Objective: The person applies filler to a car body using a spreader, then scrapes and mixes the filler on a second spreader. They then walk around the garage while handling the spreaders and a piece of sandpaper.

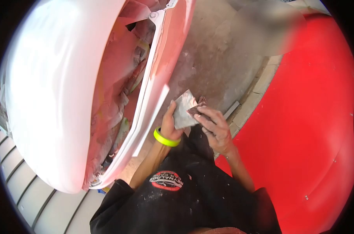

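the left hand [171,124] grips a grey plate [182,114] from below, thumb along its edge, a yellow band [167,138] around the wrist. the right hand [216,130] pinches a small dark piece [195,110] at the plate's right side, near a pinkish smear; what the piece is, i cannot tell. the plate is held up in front of the black shirt [200,187]. to the left stands a raised white hood [52,89] over paper [116,89]; to the right, a big red panel [294,136]. beyond the hands lies the dusty floor [208,58].
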`<state>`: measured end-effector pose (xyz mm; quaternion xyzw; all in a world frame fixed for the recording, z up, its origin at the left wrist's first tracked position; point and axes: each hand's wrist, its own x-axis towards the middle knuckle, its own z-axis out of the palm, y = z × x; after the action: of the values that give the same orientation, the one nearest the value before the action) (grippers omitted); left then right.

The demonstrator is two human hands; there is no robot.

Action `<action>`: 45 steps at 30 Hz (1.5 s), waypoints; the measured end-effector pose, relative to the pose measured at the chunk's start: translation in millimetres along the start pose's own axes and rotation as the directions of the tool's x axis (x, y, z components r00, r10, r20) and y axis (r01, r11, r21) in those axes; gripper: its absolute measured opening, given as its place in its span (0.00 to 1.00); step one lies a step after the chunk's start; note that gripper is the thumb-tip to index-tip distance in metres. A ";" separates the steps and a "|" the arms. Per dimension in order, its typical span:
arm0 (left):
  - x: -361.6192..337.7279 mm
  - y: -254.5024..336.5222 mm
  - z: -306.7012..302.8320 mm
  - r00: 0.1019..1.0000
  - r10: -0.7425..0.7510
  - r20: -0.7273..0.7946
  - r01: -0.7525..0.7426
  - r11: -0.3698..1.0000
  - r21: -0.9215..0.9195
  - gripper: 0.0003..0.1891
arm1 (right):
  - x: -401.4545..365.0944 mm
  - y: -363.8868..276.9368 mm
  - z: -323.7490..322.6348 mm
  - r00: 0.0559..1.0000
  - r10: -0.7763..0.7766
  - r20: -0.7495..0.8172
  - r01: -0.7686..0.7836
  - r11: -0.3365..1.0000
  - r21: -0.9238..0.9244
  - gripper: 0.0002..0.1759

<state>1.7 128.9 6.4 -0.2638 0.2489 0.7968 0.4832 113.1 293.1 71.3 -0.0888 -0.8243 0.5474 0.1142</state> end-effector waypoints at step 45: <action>59.6 -6.2 122.2 0.914 -0.042 0.404 -0.047 0.977 0.206 0.23 | 143.4 90.7 -121.6 0.948 0.249 -0.195 -0.195 0.946 0.260 0.18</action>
<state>-38.2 249.1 56.1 -0.0393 0.2266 0.8038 0.5486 12.4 474.2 46.2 -0.2290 -0.7192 0.6377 0.1539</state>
